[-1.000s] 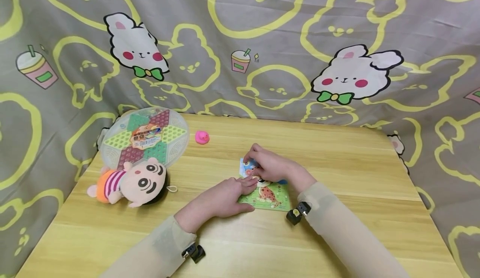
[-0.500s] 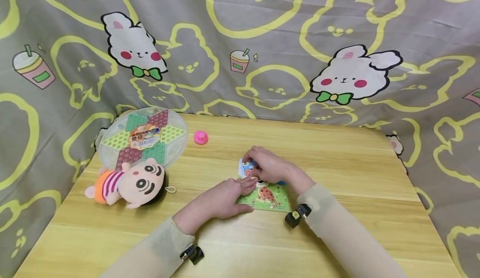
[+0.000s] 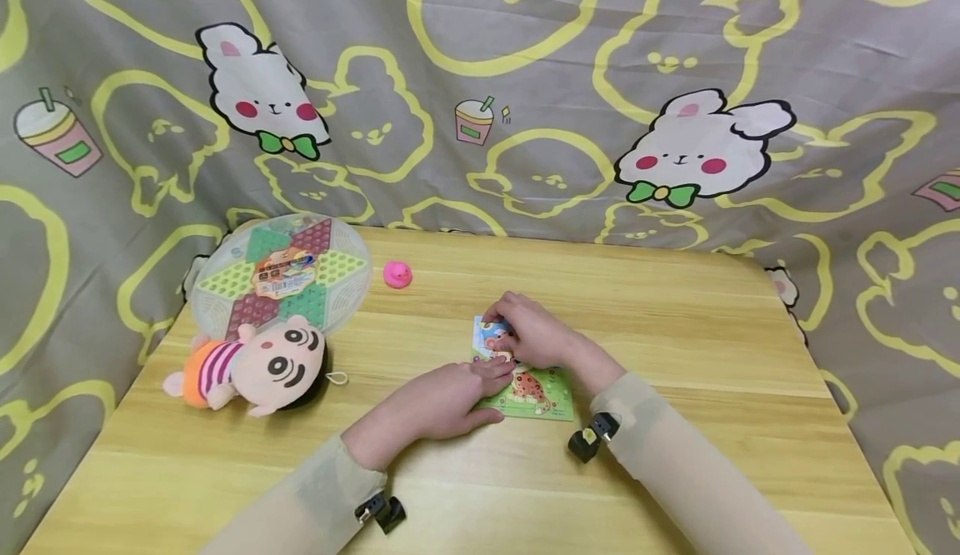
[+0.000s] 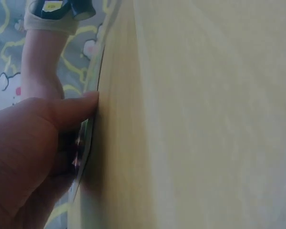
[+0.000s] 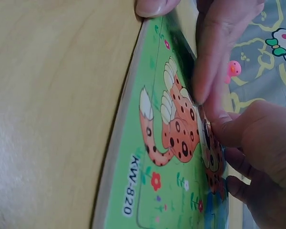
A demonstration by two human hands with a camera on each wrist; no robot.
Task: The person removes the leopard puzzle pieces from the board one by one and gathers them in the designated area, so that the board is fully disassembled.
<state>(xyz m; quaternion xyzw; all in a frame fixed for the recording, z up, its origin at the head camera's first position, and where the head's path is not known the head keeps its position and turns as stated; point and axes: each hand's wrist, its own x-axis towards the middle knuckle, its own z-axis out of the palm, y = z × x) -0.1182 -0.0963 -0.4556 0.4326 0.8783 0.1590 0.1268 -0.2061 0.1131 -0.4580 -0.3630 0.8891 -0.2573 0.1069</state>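
A flat jigsaw puzzle board [image 3: 553, 403], green below and blue above, lies on the table with a spotted cartoon leopard [image 5: 178, 136] printed on it. My left hand [image 3: 442, 401] rests at its left side, straight fingers pressing on the picture and the thumb [image 4: 78, 109] at the near edge. From the far right my right hand [image 3: 536, 330] reaches over, fingers bent down. Its thumb and fingertips pinch a puzzle piece [image 5: 210, 151] bearing the leopard's head, right beside the left fingertips. The hands hide the middle of the board.
To the left lies a plush doll [image 3: 281, 363] in striped clothes with a cord loop. It overlaps a round Chinese checkers board [image 3: 352, 276] in clear plastic. A pink rubber duck [image 3: 397, 274] sits behind the puzzle. A patterned curtain [image 3: 555, 80] closes off the table's back and sides.
The head view has shifted, so everything sits slightly further left. Between the hands, the black-and-white patch of the picture has become mostly covered. Both hands stay at the board.
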